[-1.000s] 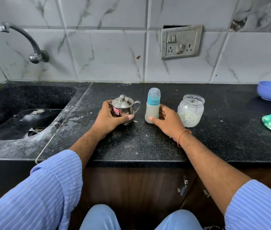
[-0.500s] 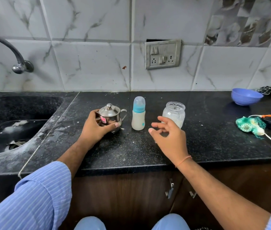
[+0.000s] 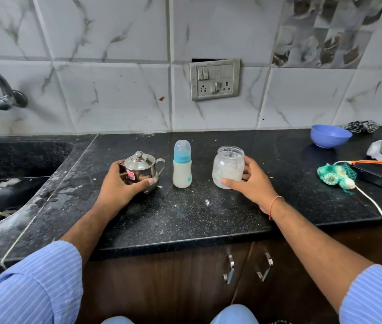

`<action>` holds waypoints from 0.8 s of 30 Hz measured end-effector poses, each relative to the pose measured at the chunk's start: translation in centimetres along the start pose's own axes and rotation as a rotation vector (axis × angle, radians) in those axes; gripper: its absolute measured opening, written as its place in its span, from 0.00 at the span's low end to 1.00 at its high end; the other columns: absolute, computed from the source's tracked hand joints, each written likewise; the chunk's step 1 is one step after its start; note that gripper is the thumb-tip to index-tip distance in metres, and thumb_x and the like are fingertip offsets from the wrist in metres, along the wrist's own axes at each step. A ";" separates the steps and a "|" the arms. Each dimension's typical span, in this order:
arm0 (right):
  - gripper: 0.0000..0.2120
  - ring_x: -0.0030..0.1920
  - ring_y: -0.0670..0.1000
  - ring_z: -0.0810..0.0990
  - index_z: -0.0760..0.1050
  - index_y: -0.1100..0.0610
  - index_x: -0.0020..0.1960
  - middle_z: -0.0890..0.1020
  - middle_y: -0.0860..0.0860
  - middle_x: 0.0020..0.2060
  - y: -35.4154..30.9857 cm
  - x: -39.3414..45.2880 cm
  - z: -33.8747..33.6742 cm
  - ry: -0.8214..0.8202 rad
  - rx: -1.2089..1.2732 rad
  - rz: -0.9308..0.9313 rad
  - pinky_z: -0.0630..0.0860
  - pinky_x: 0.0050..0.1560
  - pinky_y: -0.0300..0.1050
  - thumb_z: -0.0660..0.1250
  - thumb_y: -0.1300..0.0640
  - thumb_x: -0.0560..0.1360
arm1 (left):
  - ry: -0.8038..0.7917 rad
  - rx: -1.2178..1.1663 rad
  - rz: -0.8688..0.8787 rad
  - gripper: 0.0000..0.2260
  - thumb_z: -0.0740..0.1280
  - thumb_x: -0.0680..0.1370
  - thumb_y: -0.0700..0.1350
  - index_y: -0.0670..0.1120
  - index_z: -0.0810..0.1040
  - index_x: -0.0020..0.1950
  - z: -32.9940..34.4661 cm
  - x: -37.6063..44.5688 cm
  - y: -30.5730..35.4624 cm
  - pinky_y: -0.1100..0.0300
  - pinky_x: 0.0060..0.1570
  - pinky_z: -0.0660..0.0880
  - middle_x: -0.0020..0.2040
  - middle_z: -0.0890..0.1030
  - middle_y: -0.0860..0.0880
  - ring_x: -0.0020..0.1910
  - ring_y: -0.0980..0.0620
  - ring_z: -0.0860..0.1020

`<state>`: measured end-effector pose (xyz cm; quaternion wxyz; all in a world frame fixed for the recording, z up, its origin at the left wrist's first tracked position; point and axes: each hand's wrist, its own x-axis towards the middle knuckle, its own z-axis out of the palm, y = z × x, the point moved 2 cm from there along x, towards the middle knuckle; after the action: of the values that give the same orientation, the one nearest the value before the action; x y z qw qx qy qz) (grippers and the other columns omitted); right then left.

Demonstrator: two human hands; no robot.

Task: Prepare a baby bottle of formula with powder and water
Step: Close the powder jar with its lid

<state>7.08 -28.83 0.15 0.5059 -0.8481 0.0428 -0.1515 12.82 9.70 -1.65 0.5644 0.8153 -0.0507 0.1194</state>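
Black speckled bench (image 3: pixel 185 213) under a marble-tiled wall, sink (image 3: pixel 10 183) off beyond the left hand.

Left hand (image 3: pixel 120 190) wrapped around the steel lidded pot (image 3: pixel 142 170), thumb across the front low down, fingers behind; grip closed on the pot, pot standing on the bench. Right hand (image 3: pixel 250 183) curled around the glass jar (image 3: pixel 228 167), thumb along the jar's lower front, fingers on its far right side; grip half closed and touching the glass, jar upright on the bench with pale powder inside. Baby bottle (image 3: pixel 182 163) upright between the two grips, touched by neither, just beside the pot's handle and a little apart from the jar; blue collar, clear cap on, pale contents in the body.

Well to the right of the right grip: blue bowl (image 3: pixel 330 136), green netted scrubber (image 3: pixel 336 175) with a white cord (image 3: pixel 381 218) running off the bench edge.

Against half a second ago: right hand then hovering open in front of the jar, now closed around it. One second ago: same hand at the bottle's base. Left grip unchanged on the pot throughout.
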 end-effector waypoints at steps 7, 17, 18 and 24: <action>0.40 0.60 0.41 0.83 0.73 0.48 0.73 0.83 0.43 0.64 -0.8 0.1 1.6 -0.052 -0.008 -0.041 0.81 0.60 0.40 0.86 0.47 0.65 | -0.010 -0.013 -0.012 0.47 0.91 0.63 0.57 0.51 0.72 0.76 0.0 0.2 -0.1 0.47 0.72 0.79 0.66 0.84 0.53 0.65 0.53 0.83; 0.58 0.74 0.46 0.74 0.51 0.55 0.87 0.68 0.44 0.80 -0.4 1.0 0.8 -0.254 0.147 -0.030 0.70 0.76 0.48 0.85 0.54 0.69 | -0.034 -0.022 0.000 0.47 0.88 0.63 0.56 0.49 0.72 0.78 0.0 -0.2 0.4 0.50 0.71 0.79 0.67 0.84 0.52 0.66 0.53 0.83; 0.54 0.73 0.47 0.76 0.53 0.55 0.86 0.70 0.46 0.79 -0.2 1.2 0.1 -0.202 0.208 -0.057 0.71 0.75 0.49 0.82 0.55 0.71 | -0.042 -0.032 0.004 0.49 0.88 0.62 0.57 0.48 0.72 0.78 0.0 -0.2 0.5 0.51 0.71 0.79 0.67 0.84 0.52 0.66 0.52 0.83; 0.24 0.58 0.48 0.83 0.77 0.49 0.74 0.82 0.46 0.64 0.9 3.2 -2.6 0.183 -0.058 -0.069 0.79 0.66 0.48 0.70 0.59 0.79 | -0.074 -0.082 0.005 0.49 0.88 0.61 0.55 0.47 0.73 0.79 0.1 0.5 0.2 0.49 0.74 0.78 0.68 0.85 0.53 0.66 0.54 0.84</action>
<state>9.38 -32.20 1.21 0.4695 -0.8460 0.0639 -0.2444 13.23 9.57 -1.40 0.5947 0.7952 -0.0783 0.0886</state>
